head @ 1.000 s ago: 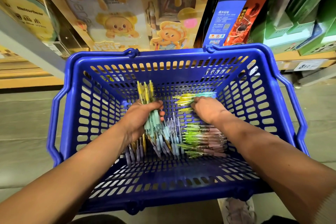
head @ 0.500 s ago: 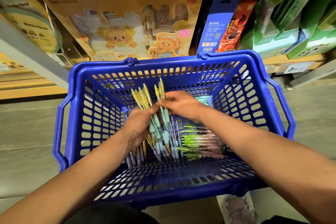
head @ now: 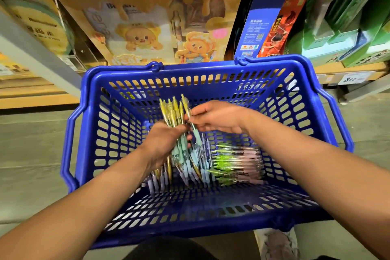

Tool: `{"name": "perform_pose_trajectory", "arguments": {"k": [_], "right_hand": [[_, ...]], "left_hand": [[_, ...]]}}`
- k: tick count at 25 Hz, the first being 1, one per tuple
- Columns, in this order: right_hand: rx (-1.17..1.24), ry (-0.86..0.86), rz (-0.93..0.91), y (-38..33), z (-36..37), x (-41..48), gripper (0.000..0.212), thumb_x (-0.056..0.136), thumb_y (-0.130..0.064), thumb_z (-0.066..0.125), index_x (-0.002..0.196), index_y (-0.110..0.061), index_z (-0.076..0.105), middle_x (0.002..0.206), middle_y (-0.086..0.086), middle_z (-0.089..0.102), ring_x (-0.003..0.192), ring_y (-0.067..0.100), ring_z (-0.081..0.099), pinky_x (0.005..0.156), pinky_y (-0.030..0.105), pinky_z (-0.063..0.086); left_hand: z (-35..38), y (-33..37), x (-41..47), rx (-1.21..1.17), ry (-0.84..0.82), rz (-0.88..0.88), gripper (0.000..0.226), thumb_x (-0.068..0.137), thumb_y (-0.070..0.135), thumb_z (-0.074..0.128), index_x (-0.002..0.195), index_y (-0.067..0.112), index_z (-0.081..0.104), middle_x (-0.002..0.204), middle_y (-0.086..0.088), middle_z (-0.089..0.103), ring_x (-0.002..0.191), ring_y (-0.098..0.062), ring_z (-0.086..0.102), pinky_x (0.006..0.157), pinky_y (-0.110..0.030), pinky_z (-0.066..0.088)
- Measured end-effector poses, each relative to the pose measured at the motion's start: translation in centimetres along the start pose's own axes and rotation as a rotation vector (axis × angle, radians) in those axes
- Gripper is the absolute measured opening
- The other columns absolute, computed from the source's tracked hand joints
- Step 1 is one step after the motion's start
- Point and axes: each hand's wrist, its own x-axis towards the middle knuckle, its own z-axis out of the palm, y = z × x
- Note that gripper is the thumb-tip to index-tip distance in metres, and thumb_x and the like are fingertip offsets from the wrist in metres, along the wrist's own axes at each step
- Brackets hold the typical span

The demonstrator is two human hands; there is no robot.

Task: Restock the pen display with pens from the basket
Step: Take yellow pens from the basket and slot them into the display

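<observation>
I see both bare arms reaching down into the blue slotted plastic shopping basket (head: 211, 82), which sits on the grey floor (head: 31, 145) in front of a low store shelf. My left hand (head: 162, 143) has its grip clenched around a bundle of yellow-topped pens with mint-green rubber sleeves (head: 176, 131), the bundle standing nearly upright with the yellow ends pointing toward the far wall of the basket. My right hand (head: 215, 116) pinches one more yellow-and-mint pen (head: 190, 118) between thumb and fingertips, just beside the bundle and touching it near the top. Loose pens with pale blue and lilac sleeves (head: 200, 167) lie on the basket floor under the hands, and a stack of green-topped pens with pink sleeves (head: 236, 162) lies crosswise to the right of them. Behind the basket stands a tan cardboard box printed with cartoon bears (head: 147, 27), with a blue hanging pack (head: 259, 25) and green boxes (head: 346, 17) further right.
</observation>
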Motion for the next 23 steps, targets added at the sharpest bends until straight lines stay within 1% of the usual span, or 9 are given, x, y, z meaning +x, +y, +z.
{"name": "perform_pose_trajectory", "arguments": {"k": [3,6,10,12,16,17,19,20,23], "right_hand": [[0.130,-0.027,0.000,-0.9,0.0,0.4,0.032,0.097,-0.015,0.065,0.129,-0.012,0.063,0.110,-0.001,0.076,0.101,0.010,0.072,0.081,0.020,0.056],[0.240,-0.055,-0.010,-2.2,0.9,-0.8,0.028,0.096,-0.011,0.065,0.124,-0.014,0.065,0.114,0.007,0.075,0.101,0.017,0.072,0.086,0.026,0.057],[0.373,-0.069,0.019,-4.4,4.4,-6.2,0.022,0.095,-0.013,0.065,0.116,-0.016,0.072,0.109,0.007,0.075,0.094,0.020,0.072,0.096,0.035,0.054],[0.451,-0.043,0.048,-6.2,6.9,-10.5,0.017,0.097,-0.014,0.062,0.109,-0.017,0.073,0.102,0.006,0.076,0.092,0.023,0.072,0.100,0.040,0.052],[0.535,-0.053,0.023,-12.1,11.8,-20.8,0.020,0.099,-0.014,0.059,0.118,-0.010,0.068,0.094,0.010,0.077,0.076,0.018,0.075,0.083,0.033,0.059],[0.542,-0.046,0.014,-14.1,13.0,-23.8,0.024,0.099,-0.013,0.059,0.122,-0.006,0.065,0.094,0.010,0.077,0.071,0.015,0.073,0.084,0.034,0.058],[0.546,0.012,-0.004,-18.4,15.1,-30.0,0.027,0.098,-0.012,0.061,0.123,-0.003,0.063,0.098,0.011,0.076,0.077,0.018,0.072,0.094,0.040,0.054],[0.552,0.043,-0.015,-20.7,16.1,-33.3,0.022,0.098,-0.011,0.061,0.119,-0.006,0.064,0.097,0.010,0.076,0.081,0.020,0.073,0.095,0.040,0.055],[0.597,0.113,-0.026,-26.6,18.9,-42.2,0.012,0.098,-0.006,0.059,0.106,-0.013,0.066,0.090,0.005,0.077,0.076,0.015,0.074,0.081,0.029,0.059]], "left_hand": [[-0.6,0.5,0.3,-0.061,0.018,-0.012,0.032,0.096,0.011,0.068,0.117,-0.013,0.063,0.102,-0.028,0.073,0.069,-0.024,0.069,0.066,-0.039,0.063],[-1.1,1.5,-2.1,-0.189,0.034,-0.052,0.025,0.095,0.013,0.069,0.109,-0.008,0.067,0.088,-0.018,0.076,0.064,-0.020,0.069,0.067,-0.037,0.063],[-1.8,2.9,-9.1,-0.286,0.072,-0.072,0.013,0.096,0.014,0.068,0.094,0.001,0.069,0.069,-0.007,0.071,0.053,-0.016,0.066,0.055,-0.029,0.060],[-1.9,4.3,-14.1,-0.278,0.069,-0.077,0.009,0.097,0.011,0.065,0.098,0.003,0.068,0.071,-0.005,0.072,0.055,-0.015,0.067,0.056,-0.028,0.060],[-1.5,8.6,-25.6,-0.298,0.041,-0.070,0.008,0.095,0.008,0.064,0.098,0.006,0.070,0.077,-0.006,0.072,0.062,-0.016,0.068,0.064,-0.029,0.061],[-1.4,10.1,-28.9,-0.312,0.004,-0.063,0.007,0.093,0.008,0.065,0.097,0.007,0.071,0.078,-0.006,0.071,0.064,-0.016,0.067,0.067,-0.030,0.061],[-0.8,13.3,-35.6,-0.330,-0.037,-0.047,0.011,0.088,0.011,0.068,0.097,0.007,0.073,0.082,-0.006,0.071,0.067,-0.017,0.067,0.070,-0.032,0.062],[-0.3,15.1,-39.0,-0.334,-0.037,-0.046,0.011,0.088,0.010,0.068,0.096,0.007,0.074,0.082,-0.006,0.072,0.066,-0.016,0.068,0.068,-0.032,0.063],[1.0,20.0,-48.2,-0.356,-0.021,-0.051,0.012,0.094,0.009,0.063,0.091,0.008,0.075,0.077,-0.006,0.074,0.061,-0.014,0.069,0.060,-0.028,0.060]]}}
